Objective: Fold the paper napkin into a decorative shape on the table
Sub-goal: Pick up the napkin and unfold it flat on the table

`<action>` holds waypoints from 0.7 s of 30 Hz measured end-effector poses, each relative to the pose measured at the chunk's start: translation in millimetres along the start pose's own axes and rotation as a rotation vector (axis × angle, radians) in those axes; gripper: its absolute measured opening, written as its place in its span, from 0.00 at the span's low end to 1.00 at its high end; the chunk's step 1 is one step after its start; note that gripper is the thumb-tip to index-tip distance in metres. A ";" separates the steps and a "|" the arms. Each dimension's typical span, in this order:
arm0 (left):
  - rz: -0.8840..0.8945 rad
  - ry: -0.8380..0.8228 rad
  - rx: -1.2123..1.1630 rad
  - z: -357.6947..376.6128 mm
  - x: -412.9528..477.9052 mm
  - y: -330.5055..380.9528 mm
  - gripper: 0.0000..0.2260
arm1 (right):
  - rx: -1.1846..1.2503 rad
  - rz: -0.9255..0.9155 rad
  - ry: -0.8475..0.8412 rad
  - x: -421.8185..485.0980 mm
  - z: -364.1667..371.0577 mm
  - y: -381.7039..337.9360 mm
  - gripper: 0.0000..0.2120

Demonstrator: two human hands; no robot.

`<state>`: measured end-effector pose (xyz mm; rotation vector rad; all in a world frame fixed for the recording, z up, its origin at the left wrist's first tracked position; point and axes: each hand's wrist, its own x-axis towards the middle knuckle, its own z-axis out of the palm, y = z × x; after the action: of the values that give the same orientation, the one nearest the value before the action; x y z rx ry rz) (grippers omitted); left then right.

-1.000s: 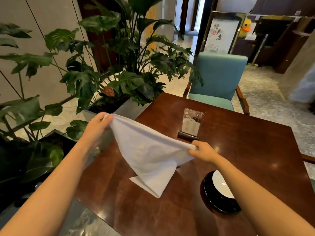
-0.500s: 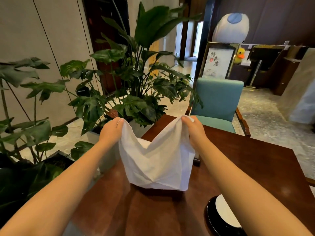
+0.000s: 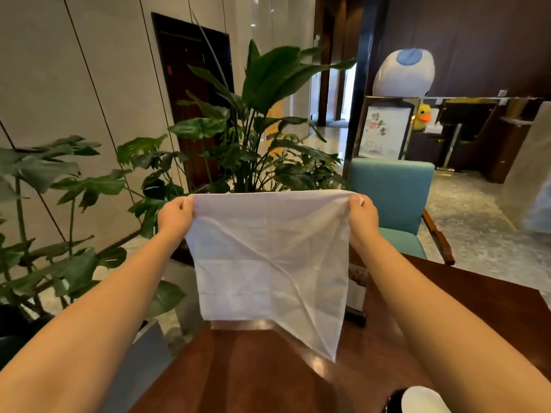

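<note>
Head view: the napkin [image 3: 268, 260] hangs opened out at mid-frame, its top edge stretched level between the left hand [image 3: 176, 217] and right hand [image 3: 362, 217], each pinching one upper corner. It hangs straight down from both grips, its lower right tip nearest the table [image 3: 253, 377] below, so laying it flat likely means lowering both hands evenly.

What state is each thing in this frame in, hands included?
napkin: unfolded, held up by its top corners, hanging above the table, creased
left hand: pinching the top left corner
right hand: pinching the top right corner
table: nothing folded lying on it
chair: nobody in it
card stand: upright, mostly hidden behind the napkin
</note>
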<state>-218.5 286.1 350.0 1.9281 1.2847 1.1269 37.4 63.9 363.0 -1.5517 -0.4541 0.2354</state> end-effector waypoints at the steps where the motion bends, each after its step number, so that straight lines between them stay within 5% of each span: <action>1: 0.014 -0.004 -0.017 -3.4 -0.4 0.3 0.14 | 0.019 0.000 0.014 0.3 1.8 -1.1 0.18; 7: 0.006 -0.026 -0.087 -24.5 -32.8 -24.4 0.14 | 0.102 -0.019 -0.010 -30.3 -0.7 8.6 0.16; 12: -0.088 -0.096 0.087 -20.0 -99.6 -102.3 0.15 | 0.008 -0.079 -0.219 -88.5 -26.9 65.2 0.11; 21: -0.226 -0.475 0.304 -4.3 -222.5 -209.5 0.14 | -0.116 0.242 -0.392 -200.5 -95.3 216.1 0.14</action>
<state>-359.3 161.6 108.9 2.0329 1.4067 0.3418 -72.4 -103.3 126.5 -1.6785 -0.5930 0.7197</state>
